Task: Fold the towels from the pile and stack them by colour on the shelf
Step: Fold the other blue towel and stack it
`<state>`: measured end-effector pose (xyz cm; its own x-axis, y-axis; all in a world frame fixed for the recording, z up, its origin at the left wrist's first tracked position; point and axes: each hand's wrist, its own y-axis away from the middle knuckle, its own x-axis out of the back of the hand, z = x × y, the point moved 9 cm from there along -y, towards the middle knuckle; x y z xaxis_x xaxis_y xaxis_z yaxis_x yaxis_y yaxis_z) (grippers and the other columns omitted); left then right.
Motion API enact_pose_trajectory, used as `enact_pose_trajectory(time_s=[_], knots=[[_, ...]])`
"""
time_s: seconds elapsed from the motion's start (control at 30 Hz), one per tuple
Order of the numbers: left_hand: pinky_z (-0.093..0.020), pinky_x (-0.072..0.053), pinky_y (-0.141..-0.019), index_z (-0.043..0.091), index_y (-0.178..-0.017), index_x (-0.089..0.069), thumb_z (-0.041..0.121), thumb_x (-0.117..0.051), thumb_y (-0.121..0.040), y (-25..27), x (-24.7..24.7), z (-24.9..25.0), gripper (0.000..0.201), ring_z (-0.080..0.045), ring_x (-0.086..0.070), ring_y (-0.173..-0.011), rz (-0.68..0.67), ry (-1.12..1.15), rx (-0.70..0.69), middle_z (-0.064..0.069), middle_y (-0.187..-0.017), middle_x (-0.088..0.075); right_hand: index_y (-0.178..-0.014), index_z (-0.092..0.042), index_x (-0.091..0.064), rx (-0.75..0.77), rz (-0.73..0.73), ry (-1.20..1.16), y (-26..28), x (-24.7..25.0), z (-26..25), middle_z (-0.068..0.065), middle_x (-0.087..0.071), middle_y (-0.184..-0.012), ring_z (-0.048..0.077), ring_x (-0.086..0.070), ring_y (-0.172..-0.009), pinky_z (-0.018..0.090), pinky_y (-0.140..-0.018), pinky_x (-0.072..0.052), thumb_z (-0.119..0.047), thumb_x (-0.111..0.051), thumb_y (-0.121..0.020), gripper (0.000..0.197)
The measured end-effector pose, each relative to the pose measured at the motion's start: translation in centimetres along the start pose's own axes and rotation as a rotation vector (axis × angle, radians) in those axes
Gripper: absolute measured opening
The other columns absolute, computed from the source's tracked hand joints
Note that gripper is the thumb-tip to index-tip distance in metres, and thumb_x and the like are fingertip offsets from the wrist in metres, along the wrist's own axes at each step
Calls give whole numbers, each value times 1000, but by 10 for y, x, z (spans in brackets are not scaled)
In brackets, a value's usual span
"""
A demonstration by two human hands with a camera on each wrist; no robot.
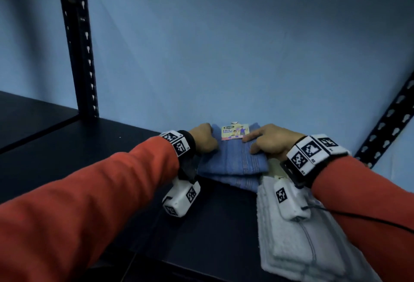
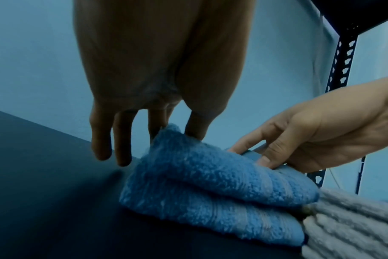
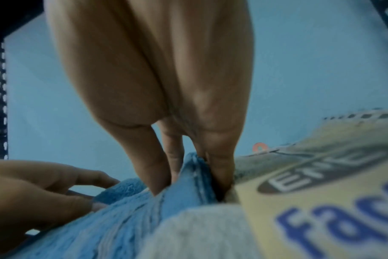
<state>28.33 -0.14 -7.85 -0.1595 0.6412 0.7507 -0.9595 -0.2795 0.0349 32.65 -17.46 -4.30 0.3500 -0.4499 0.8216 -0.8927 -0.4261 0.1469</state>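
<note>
Towel (image 1: 233, 158), blue, folded, sits centre frame on shelf (image 1: 89, 147), stacked on another blue. My left hand (image 1: 205, 137) pinches its corner, right hand (image 1: 271, 140) grips the far edge. Placing step; next I release, fetch another.

Left of stack: bare shelf board (image 1: 94, 147), open.
Right: white towels (image 1: 298, 237) touch the blue towels (image 1: 233, 163).
Behind: wall (image 1: 224, 57) close.

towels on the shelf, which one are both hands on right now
The top blue towel, the one with the paper label, lying on another blue towel. The left hand and right hand hold it; the white towels alongside lie untouched.
</note>
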Motion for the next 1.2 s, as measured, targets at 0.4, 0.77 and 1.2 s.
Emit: enact_pose_trajectory(time_s=[0.4, 0.77, 1.2], knots=[[-34, -49, -99, 9, -139, -49, 31, -74, -88, 12, -1, -18, 61, -30, -58, -123, -14, -208, -41, -12, -138, -58, -105, -32, -71, -37, -214, 166, -6, -27, 13, 7, -65, -119, 32, -67, -110, 44, -92, -59, -10, -80, -81, 34], [-44, -62, -72, 1, -123, -60, 15, -75, -86, 115, 49, -71, 43, -37, -74, -94, -122, -72, 64, -17, -113, -71, -132, -14, -62, 56, -501, 76, 77, -87, -48, 12, -70, -105, 35, -73, -98, 44, -88, -60, -3, -73, -89, 46], [-28, -46, -85, 20, -132, -53, 40, -68, -93, 146, 41, -80, 46, -15, -58, -104, 65, -37, 29, 1, -123, -61, -135, -30, -60, 173, 112, -24, 122, -102, -34, 0, -51, -142, 19, -54, -121, 25, -91, -42, -16, -57, -94, 44]])
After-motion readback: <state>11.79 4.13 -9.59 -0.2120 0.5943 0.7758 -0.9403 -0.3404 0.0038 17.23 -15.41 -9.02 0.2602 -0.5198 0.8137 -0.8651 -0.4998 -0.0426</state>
